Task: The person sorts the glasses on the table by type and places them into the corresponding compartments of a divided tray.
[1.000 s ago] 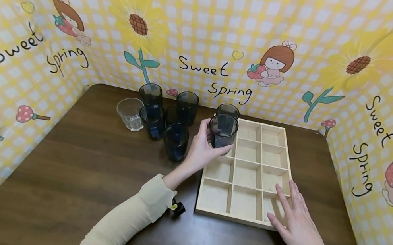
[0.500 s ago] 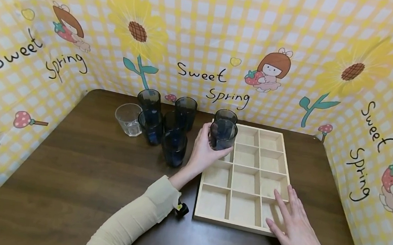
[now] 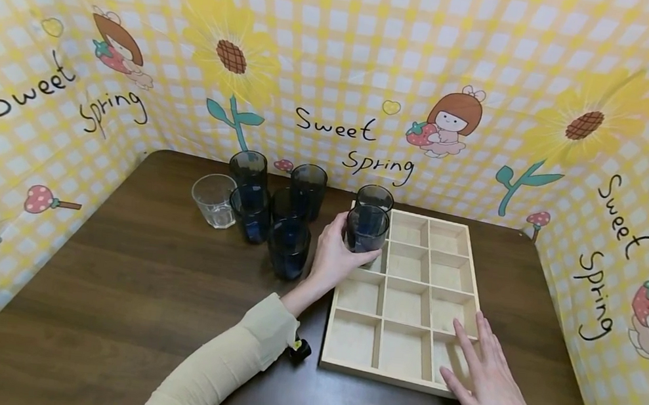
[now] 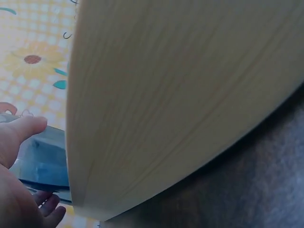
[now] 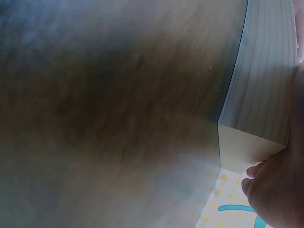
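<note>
My left hand (image 3: 333,256) grips a dark blue drinking glass (image 3: 368,230) over the left column of a wooden compartment tray (image 3: 405,324), at the second row from the back. In the left wrist view my thumb and fingers curl round the bluish glass (image 4: 45,159) beside the tray's side wall (image 4: 156,104). Another dark glass (image 3: 376,195) stands just behind it, at the tray's back left compartment. My right hand (image 3: 490,378) rests with spread fingers on the tray's front right corner. The held glass's base is mostly hidden.
Left of the tray stand several dark glasses (image 3: 287,251) in a close group, with one clear glass (image 3: 216,201) at their left. The brown table (image 3: 160,297) meets a yellow checked cloth (image 3: 339,59) at the back and sides.
The dark glass in my left hand has gone down into the tray's second-row left compartment. My right hand stays on the tray's corner. The head view has tipped slightly.
</note>
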Demonstrator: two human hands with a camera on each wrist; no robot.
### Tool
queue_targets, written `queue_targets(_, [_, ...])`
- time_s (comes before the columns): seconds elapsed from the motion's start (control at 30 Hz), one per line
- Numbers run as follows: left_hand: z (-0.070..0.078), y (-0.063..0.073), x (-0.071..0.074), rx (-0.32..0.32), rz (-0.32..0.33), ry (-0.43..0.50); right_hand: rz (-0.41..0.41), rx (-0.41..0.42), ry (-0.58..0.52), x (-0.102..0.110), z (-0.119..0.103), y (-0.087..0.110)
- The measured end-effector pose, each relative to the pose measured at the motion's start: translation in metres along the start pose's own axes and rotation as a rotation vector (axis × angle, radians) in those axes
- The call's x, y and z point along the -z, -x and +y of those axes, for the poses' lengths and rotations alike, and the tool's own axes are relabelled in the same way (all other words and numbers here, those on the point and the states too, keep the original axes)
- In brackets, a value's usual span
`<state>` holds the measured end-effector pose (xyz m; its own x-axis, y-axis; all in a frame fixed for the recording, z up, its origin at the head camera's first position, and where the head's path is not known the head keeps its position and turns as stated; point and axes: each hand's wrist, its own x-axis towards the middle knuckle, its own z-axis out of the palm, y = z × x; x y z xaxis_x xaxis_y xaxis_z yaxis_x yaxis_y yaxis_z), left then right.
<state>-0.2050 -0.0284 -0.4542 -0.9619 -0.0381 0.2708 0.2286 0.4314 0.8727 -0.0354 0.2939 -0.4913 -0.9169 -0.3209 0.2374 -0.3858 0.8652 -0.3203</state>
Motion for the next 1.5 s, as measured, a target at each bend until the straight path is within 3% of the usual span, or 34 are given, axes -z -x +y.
queue_targets(0.4, [-0.006,0.001,-0.005,-0.001,-0.012,-0.037,0.004,-0.01,-0.012,-0.001,0.0,0.001])
queue_targets(0.93, [-0.011,0.002,-0.008,-0.092,-0.023,-0.136,0.0,-0.011,-0.013,-0.001,0.0,0.001])
queue_targets(1.3, [-0.008,0.006,-0.005,-0.127,-0.103,-0.241,0.008,-0.003,-0.002,-0.002,0.0,0.001])
queue_targets(1.33, [-0.019,0.004,-0.01,-0.146,-0.096,-0.251,0.007,-0.005,-0.003,-0.002,0.0,0.001])
queue_targets(1.5, [-0.012,0.016,-0.002,-0.131,-0.144,-0.307,0.0,-0.015,-0.014,-0.002,0.0,0.001])
